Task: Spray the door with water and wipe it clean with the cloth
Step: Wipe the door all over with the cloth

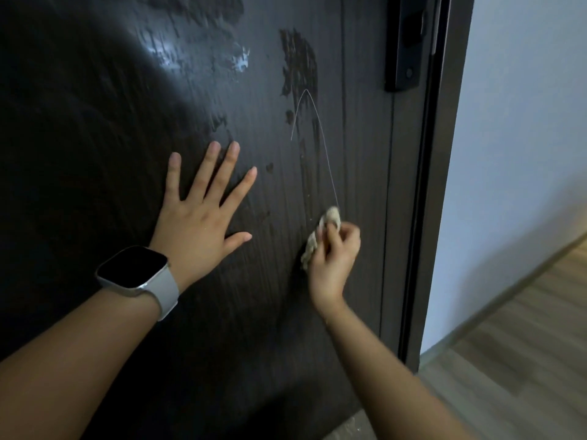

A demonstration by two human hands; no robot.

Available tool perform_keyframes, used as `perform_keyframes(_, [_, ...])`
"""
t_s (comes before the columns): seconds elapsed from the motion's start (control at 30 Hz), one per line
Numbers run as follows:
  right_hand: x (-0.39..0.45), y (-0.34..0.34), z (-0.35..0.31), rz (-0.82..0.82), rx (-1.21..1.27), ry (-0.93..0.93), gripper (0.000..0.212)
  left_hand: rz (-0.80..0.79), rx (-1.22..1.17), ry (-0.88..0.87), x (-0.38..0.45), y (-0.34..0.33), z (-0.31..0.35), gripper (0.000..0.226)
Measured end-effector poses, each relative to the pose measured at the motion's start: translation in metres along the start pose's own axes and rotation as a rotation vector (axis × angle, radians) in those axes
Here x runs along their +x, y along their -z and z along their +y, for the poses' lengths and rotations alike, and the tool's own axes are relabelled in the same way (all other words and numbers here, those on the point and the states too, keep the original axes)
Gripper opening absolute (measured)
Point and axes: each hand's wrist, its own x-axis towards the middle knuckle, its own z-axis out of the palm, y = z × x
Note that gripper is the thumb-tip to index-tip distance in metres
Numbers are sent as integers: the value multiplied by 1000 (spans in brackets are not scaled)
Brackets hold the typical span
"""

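Observation:
A dark wood-grain door (111, 90) fills most of the head view, with wet streaks and smears across its upper part. My left hand (203, 214) lies flat on the door, fingers spread, a watch on its wrist. To its right, my right hand (333, 258) is closed on a small bunched beige cloth (320, 233) pressed against the door. A thin pale thread runs up from the cloth in an arc over the door's surface. No spray bottle is in view.
A black lock plate (405, 42) is mounted near the door's upper right edge. The dark door frame (435, 185) runs down the right. Beyond it stand a white wall (524, 122) and a wooden floor (524, 360).

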Motion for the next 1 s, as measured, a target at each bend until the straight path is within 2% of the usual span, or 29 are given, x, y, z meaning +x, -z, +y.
perform_keyframes(0.1, [51,-17,-29,14,-33,133,11,-1,0,7,1,0,-1,99])
perform_keyframes(0.17, [56,-16,-23,-43,-84,133,17,8,-20,-1,1,0,-2,100])
perform_keyframes(0.27, [17,13,34,-177,-215,29,26,31,-21,-4,0,-1,-1,98])
perform_keyframes(0.4, [-26,54,85,-200,-303,76,16,44,-37,-11,-1,-2,0,98])
perform_keyframes(0.47, [-13,52,72,-227,-297,116,18,29,-15,-6,0,-3,-1,99])
perform_keyframes(0.6, [41,20,5,-269,-221,293,28,2,10,0,0,-2,-1,100])
perform_keyframes(0.7, [54,12,0,-259,-261,382,26,5,-3,-5,1,-2,-1,100])
perform_keyframes(0.87, [-4,56,87,-303,-359,270,26,28,-9,1,0,-2,1,99])
perform_keyframes(1.0, [-2,66,83,-364,-345,180,15,25,3,17,2,-1,-1,102])
